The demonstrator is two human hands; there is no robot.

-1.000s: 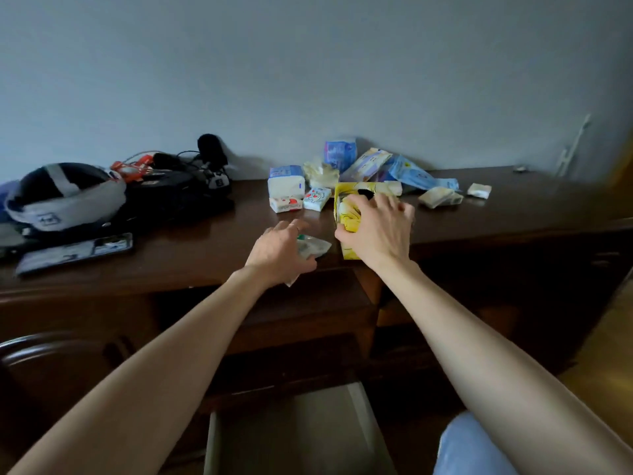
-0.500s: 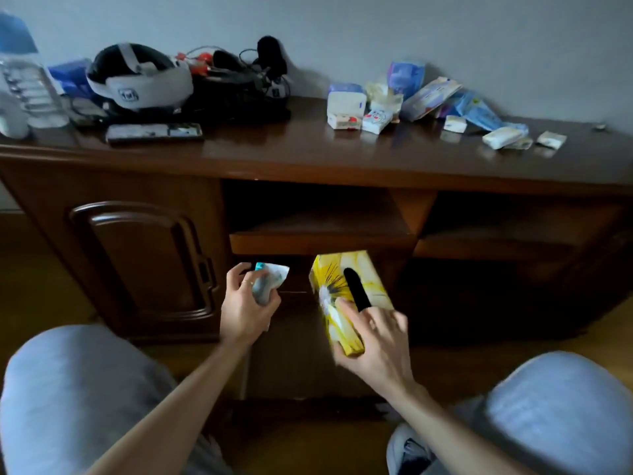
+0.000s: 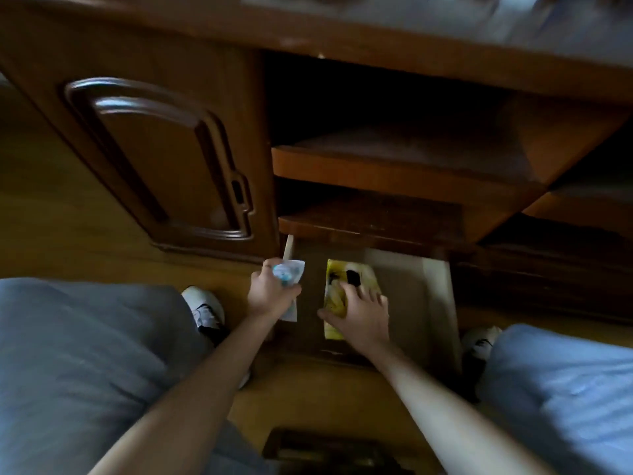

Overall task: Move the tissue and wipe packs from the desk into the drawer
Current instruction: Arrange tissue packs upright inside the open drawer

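The open drawer (image 3: 411, 296) shows at the bottom of the wooden desk, its pale floor bare on the right side. A yellow tissue box (image 3: 339, 282) lies flat in the drawer's left part, and my right hand (image 3: 359, 313) rests on top of it with fingers spread over it. My left hand (image 3: 270, 293) hovers over the drawer's left edge, closed around a small white-and-blue wipe pack (image 3: 289, 272). The other packs on the desk top are out of view or blurred.
The desk's cabinet door (image 3: 161, 156) stands left of the drawer. Two open shelves (image 3: 394, 169) sit above it. My knees in grey trousers (image 3: 85, 365) flank the drawer, with shoes (image 3: 205, 306) on the wooden floor.
The view has tilted down to the drawer. My right hand has lowered the yellow tissue box from in front of the desk into the drawer. My left hand has come down with the wipe pack.
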